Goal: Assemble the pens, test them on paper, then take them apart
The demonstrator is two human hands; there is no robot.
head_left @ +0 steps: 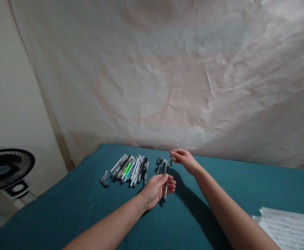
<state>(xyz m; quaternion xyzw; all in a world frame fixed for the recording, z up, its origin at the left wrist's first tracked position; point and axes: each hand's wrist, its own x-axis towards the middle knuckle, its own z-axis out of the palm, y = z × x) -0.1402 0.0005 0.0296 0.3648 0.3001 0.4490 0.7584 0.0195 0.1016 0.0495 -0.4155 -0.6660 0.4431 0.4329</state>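
My left hand [158, 190] is closed around a clear-barrelled pen [166, 184], which stands nearly upright in the picture between thumb and fingers. Beyond its upper end, my right hand [183, 159] is held in a pinch; what its fingertips grip, if anything, is too small to make out. A short dark piece [171, 163], perhaps a pen cap, shows just beneath those fingertips. Left of it are a few dark and clear caps or pen ends [159, 161]. A spread row of several pens [131, 169], mostly black, grey and white with one bright green, lies left of my hands.
A dark eraser-like block [104, 182] lies left of the pens on the green cloth-covered table [94, 215]. Written paper sheets [289, 227] rest at the right front. A black fan [7, 170] stands beyond the left edge. Behind hangs a pale, wrinkled sheet [193, 76].
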